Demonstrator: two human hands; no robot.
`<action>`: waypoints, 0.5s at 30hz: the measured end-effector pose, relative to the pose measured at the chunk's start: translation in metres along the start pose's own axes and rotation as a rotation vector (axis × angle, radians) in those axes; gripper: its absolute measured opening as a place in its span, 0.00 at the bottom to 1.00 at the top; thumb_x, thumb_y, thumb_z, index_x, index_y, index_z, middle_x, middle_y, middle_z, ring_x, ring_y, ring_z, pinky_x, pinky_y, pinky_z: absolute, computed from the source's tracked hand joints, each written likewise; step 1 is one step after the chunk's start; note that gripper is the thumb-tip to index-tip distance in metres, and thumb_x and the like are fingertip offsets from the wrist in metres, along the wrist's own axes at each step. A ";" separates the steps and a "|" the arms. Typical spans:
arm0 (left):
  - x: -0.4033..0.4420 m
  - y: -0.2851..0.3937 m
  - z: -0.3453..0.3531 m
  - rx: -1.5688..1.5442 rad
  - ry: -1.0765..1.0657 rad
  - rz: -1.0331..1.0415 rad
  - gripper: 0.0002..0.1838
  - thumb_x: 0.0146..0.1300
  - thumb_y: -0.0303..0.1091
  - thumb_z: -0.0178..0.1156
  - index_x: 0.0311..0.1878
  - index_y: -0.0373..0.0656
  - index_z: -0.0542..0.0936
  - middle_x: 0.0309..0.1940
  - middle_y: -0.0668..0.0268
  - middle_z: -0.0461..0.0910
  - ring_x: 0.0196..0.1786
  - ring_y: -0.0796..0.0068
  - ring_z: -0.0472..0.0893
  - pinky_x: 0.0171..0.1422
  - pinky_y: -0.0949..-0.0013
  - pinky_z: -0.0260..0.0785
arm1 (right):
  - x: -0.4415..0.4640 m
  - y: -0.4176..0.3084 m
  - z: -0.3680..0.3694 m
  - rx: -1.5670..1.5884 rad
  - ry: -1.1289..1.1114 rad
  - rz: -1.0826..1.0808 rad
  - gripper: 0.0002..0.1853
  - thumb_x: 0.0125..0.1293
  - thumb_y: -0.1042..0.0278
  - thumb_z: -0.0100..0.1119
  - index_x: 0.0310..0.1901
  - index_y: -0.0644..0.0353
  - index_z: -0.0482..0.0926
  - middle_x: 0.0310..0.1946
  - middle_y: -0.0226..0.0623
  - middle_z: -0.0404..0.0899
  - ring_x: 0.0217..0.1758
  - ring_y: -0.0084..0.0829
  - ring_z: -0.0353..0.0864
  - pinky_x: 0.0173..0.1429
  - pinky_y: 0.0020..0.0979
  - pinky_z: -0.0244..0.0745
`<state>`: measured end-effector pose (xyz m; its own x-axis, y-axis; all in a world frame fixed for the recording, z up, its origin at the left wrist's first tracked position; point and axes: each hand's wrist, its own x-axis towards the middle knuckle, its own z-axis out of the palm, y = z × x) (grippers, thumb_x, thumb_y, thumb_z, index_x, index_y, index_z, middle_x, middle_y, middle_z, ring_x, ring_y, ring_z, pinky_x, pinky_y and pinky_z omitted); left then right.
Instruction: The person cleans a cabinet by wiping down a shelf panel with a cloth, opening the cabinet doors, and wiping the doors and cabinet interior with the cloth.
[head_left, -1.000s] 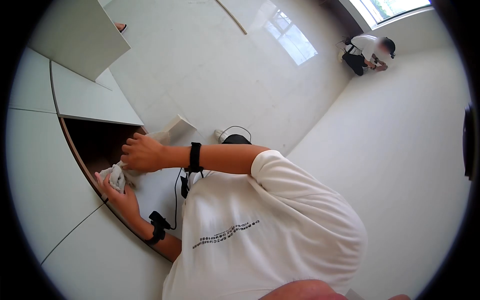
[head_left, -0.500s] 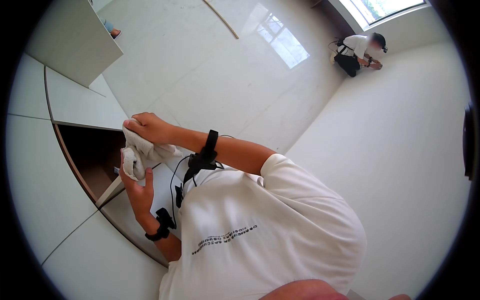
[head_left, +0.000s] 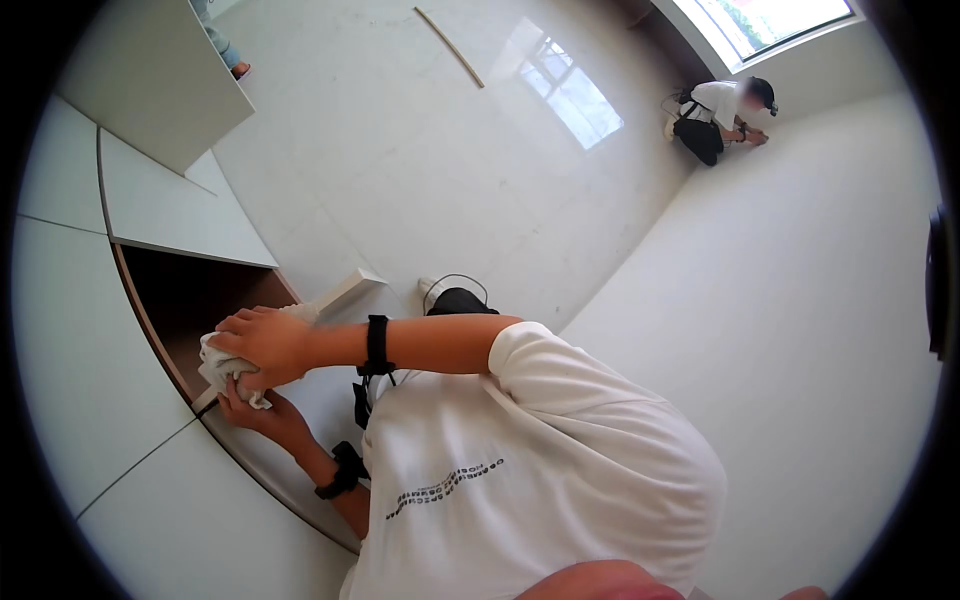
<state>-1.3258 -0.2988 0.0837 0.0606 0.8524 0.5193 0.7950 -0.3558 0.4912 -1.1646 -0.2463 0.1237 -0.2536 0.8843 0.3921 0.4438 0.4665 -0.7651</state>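
Observation:
A bunched white cloth (head_left: 222, 366) lies over the top edge of a pale panel (head_left: 348, 288) that juts out from the open cabinet compartment. My right hand (head_left: 265, 348) is spread over the cloth with its fingers curled onto it, pressing from above. Just below, my left hand (head_left: 262, 412) grips the cloth's lower side; part of its fingers is hidden by the cloth and my right hand. Both wrists wear black straps. Behind the hands is the dark brown interior (head_left: 190, 295) of the compartment.
White cabinet fronts (head_left: 60, 320) run along the left, with a tall panel (head_left: 150, 80) above. A person (head_left: 715, 110) crouches by the right wall under a window. Another person's leg (head_left: 228, 52) shows at upper left. A thin strip (head_left: 448, 45) lies on the glossy floor.
Both hands and the cloth have moved towards the cabinet and lower in view. My right hand now lies flatter over the cloth, and my left hand has closed in beneath it.

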 end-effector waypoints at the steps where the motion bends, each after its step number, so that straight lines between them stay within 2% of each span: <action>1: 0.001 0.012 0.004 -0.005 -0.016 -0.010 0.31 0.65 0.19 0.61 0.71 0.42 0.65 0.69 0.45 0.59 0.71 0.43 0.63 0.73 0.45 0.59 | -0.001 0.005 -0.006 0.002 -0.053 0.044 0.31 0.58 0.57 0.61 0.63 0.59 0.72 0.56 0.48 0.76 0.58 0.47 0.76 0.64 0.45 0.70; 4: -0.004 0.019 0.014 -0.095 -0.013 -0.064 0.31 0.64 0.20 0.62 0.71 0.42 0.66 0.68 0.45 0.59 0.71 0.43 0.63 0.73 0.46 0.59 | -0.006 0.010 -0.020 -0.059 -0.123 0.120 0.29 0.59 0.59 0.60 0.62 0.59 0.73 0.55 0.46 0.77 0.57 0.46 0.78 0.64 0.45 0.71; 8: -0.006 0.008 0.008 -0.194 0.010 -0.105 0.32 0.66 0.22 0.62 0.73 0.41 0.63 0.68 0.45 0.63 0.68 0.51 0.70 0.71 0.52 0.64 | 0.003 0.001 -0.009 -0.102 -0.134 0.073 0.27 0.60 0.61 0.59 0.62 0.59 0.73 0.54 0.45 0.77 0.55 0.45 0.79 0.61 0.43 0.73; 10: -0.012 0.003 0.006 -0.269 -0.009 -0.305 0.35 0.66 0.23 0.62 0.74 0.39 0.60 0.68 0.47 0.66 0.66 0.55 0.74 0.66 0.55 0.70 | 0.018 -0.004 0.008 -0.154 -0.204 0.061 0.28 0.61 0.61 0.59 0.63 0.60 0.71 0.53 0.45 0.76 0.55 0.44 0.79 0.58 0.42 0.75; 11: -0.017 -0.001 0.002 -0.299 -0.017 -0.406 0.36 0.66 0.23 0.62 0.75 0.37 0.59 0.68 0.48 0.67 0.64 0.57 0.75 0.63 0.57 0.72 | 0.025 -0.006 0.024 -0.122 -0.185 0.063 0.29 0.59 0.58 0.61 0.62 0.60 0.71 0.52 0.46 0.76 0.54 0.45 0.80 0.57 0.43 0.75; 14: -0.036 -0.038 0.003 -0.413 -0.129 -0.642 0.38 0.69 0.24 0.61 0.77 0.37 0.53 0.68 0.44 0.66 0.60 0.57 0.78 0.62 0.59 0.73 | 0.041 -0.016 0.062 -0.078 -0.167 0.045 0.35 0.56 0.51 0.65 0.61 0.62 0.70 0.52 0.48 0.75 0.52 0.46 0.81 0.51 0.44 0.77; 15: -0.044 -0.061 0.006 -0.430 -0.128 -0.659 0.38 0.69 0.24 0.61 0.77 0.37 0.52 0.67 0.45 0.67 0.60 0.58 0.78 0.61 0.60 0.74 | 0.047 -0.020 0.065 -0.106 -0.190 0.026 0.37 0.55 0.50 0.67 0.63 0.62 0.68 0.53 0.48 0.75 0.52 0.45 0.81 0.49 0.43 0.78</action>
<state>-1.3733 -0.3123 0.0263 -0.2509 0.9670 -0.0435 0.3904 0.1422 0.9096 -1.2414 -0.2153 0.1245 -0.3937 0.8811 0.2621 0.5374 0.4520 -0.7120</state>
